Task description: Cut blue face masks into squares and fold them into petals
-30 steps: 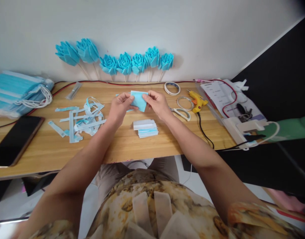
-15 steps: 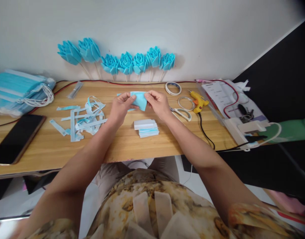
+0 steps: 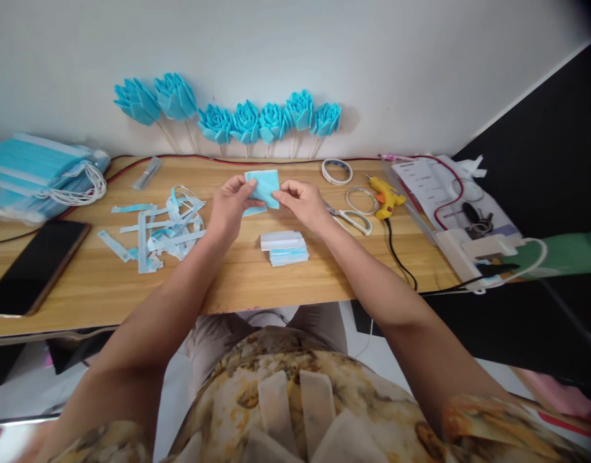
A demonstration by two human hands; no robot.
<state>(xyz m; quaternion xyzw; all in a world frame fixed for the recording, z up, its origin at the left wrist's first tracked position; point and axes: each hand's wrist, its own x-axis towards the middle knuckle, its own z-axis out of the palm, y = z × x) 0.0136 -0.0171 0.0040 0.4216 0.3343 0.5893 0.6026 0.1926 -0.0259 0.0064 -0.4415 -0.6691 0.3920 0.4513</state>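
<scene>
My left hand [image 3: 231, 209] and my right hand [image 3: 302, 202] both pinch a small folded piece of light blue mask fabric [image 3: 265, 186], held just above the wooden table [image 3: 237, 276]. Another blue piece lies flat under it. Nearer to me sits a small stack of cut white and blue fabric pieces [image 3: 283, 248]. A pile of cut blue strips and ear loops [image 3: 163, 230] lies to the left of my left hand.
Several blue fabric roses on sticks [image 3: 247, 119] lean against the wall. White-handled scissors [image 3: 350, 220], a yellow glue gun [image 3: 384, 196], and tape rolls [image 3: 336, 171] lie to the right. A stack of face masks [image 3: 39, 177] and a dark phone [image 3: 32, 267] are at the left.
The blue piece has been turned and folded narrower between my fingers, and both hands have drawn slightly closer together.
</scene>
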